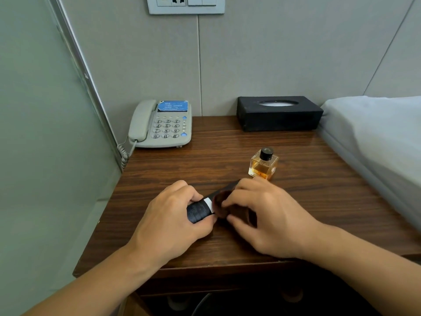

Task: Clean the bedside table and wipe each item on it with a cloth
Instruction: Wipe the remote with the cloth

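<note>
black tube [200, 209] — between both hands' fingertips

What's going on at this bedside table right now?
A person holds a black tube low over the wooden bedside table. The left hand grips its printed end while the right hand rubs the other end with a dark cloth. A telephone, a black tissue box and a perfume bottle stand untouched behind.
</note>
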Demonstrator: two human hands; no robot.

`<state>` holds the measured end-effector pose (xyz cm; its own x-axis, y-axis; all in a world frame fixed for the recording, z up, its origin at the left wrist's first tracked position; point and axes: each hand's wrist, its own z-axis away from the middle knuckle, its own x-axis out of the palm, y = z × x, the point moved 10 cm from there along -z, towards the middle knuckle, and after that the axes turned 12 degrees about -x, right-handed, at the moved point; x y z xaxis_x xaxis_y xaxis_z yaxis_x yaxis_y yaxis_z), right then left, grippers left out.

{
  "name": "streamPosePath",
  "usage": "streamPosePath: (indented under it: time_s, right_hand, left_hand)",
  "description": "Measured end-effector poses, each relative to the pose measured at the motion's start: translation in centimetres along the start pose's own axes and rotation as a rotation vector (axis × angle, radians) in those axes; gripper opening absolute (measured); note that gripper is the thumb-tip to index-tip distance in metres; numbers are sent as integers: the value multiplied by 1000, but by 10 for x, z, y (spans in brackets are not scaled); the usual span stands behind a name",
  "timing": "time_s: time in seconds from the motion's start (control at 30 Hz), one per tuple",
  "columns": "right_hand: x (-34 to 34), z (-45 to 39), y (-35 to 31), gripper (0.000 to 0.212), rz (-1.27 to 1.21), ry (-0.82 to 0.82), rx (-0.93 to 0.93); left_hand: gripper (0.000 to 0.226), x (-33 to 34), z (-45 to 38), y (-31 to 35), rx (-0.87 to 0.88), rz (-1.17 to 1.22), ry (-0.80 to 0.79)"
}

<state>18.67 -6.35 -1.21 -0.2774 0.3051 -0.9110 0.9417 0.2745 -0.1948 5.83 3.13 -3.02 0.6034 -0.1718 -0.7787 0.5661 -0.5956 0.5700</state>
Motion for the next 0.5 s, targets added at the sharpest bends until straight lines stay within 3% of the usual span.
streamPosePath:
  time_s: [0.17,0.4,0.5]
  right_hand:
    - [-19,11,39,25,99,103,229]
    - [-30,14,41,27,76,205,263]
    - [-29,16,46,30,26,228,276]
  left_hand:
    - [38,1,-1,-4,-43,-17,-21]
    - [40,-4,1,-5,-61,-83,-29]
    - [53,-4,3,-4,-54,-130,-99]
